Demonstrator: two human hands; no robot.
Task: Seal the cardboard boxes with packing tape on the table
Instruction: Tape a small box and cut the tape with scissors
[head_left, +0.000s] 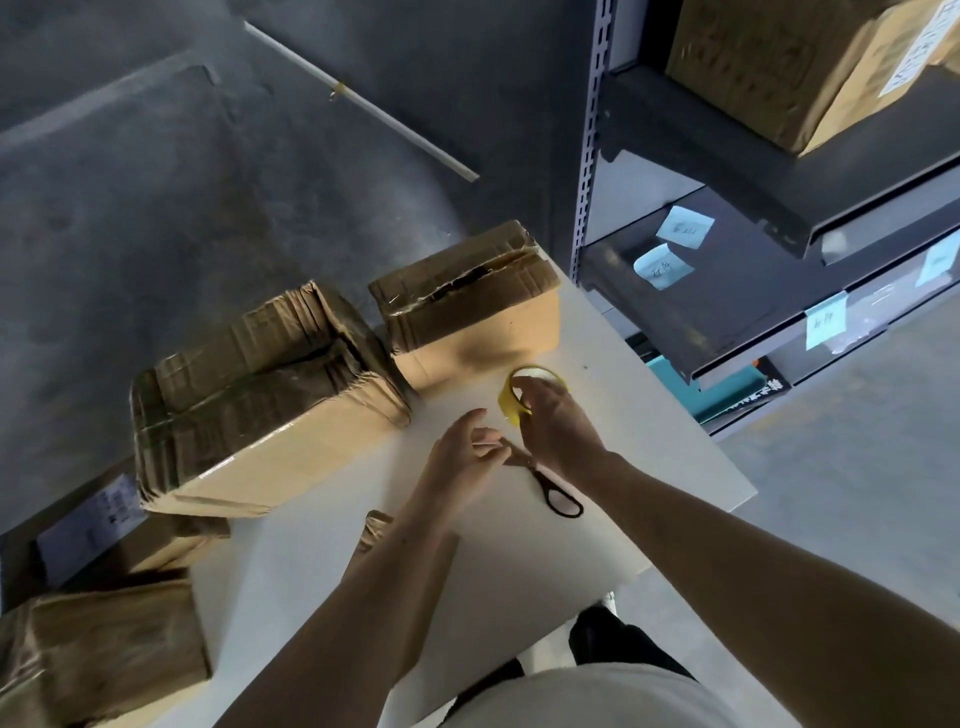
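Two worn cardboard boxes stand on the white table (649, 457): a large one (260, 400) at the left with creased top flaps, and a smaller one (467, 306) behind the middle whose top seam gapes. My right hand (558, 421) grips a yellow roll of packing tape (511, 400) just in front of the smaller box. My left hand (467, 457) hovers beside it, fingers apart, fingertips close to the right hand. Whether it pinches the tape's end is too small to tell. Black-handled scissors (558, 496) lie on the table under my right wrist.
More cardboard boxes (104, 644) sit at the lower left beside the table. A metal shelf rack (779, 260) with labelled bins stands to the right, a box on its top shelf (779, 67). A white rod (363, 98) lies on the grey floor beyond.
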